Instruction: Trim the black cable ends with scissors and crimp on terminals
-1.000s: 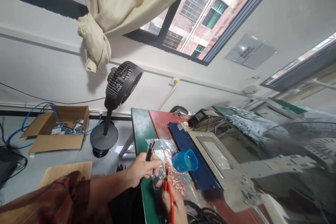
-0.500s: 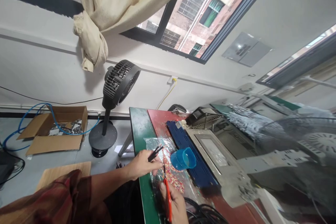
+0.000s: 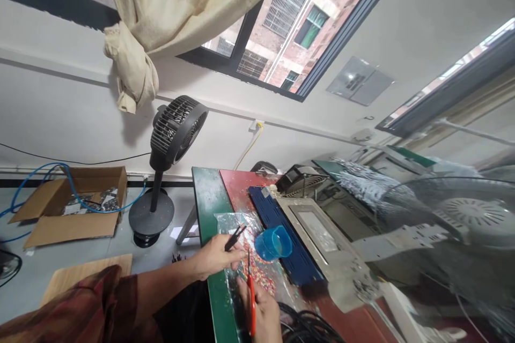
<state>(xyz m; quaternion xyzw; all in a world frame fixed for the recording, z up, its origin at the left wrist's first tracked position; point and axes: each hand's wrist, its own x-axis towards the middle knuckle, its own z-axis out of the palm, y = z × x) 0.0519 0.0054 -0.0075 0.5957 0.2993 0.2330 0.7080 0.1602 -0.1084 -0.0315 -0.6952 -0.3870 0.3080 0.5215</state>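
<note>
Black cable ends (image 3: pixel 235 238) stick up from my left hand (image 3: pixel 217 254), whose fingers are closed round them above the table's near edge. My right hand (image 3: pixel 263 308) is wrapped round red-handled scissors (image 3: pixel 251 300), their dark blades pointing away from me, close to my left fingertips. Beneath both hands lies a clear plastic bag (image 3: pixel 229 220) with many small red, yellow and white bits (image 3: pixel 261 277) on it. Just beyond them a translucent blue cup (image 3: pixel 273 244) lies tilted against a dark blue panel (image 3: pixel 285 236).
Black cables (image 3: pixel 309 327) are coiled right of my right hand. A beige machine (image 3: pixel 322 230) stands beyond the blue panel, and a large fan (image 3: pixel 466 220) is at the right. Left on the floor are a standing fan (image 3: pixel 177 131) and an open cardboard box (image 3: pixel 76 228).
The whole view has shifted slightly, so the table and both hands appear a little farther left. Both hands keep their holds, on the cable ends and on the scissors.
</note>
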